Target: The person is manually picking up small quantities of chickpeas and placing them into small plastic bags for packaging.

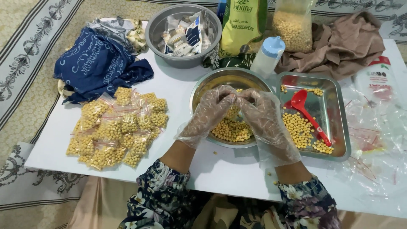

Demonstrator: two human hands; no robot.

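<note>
Two gloved hands meet over the round steel bowl at the centre of the white table, fingertips pinched together; looks like the left hand & right hand are working a small clear bag of chickpeas above the bowl, but the bag itself is hard to make out, so can't tell exactly what the pinch holds. Judging by that, the step in hand is filling/closing one packet; next move prob. needs a firm seal w/o spilling. Counts, big to small: 1 blue cloth, 1 brown cloth, 1 square steel tray w/ 1 red spoon, 1 grey bowl of wrappers, approx. a dozen-plus filled packets piled left, 1 squeeze bottle.
</note>
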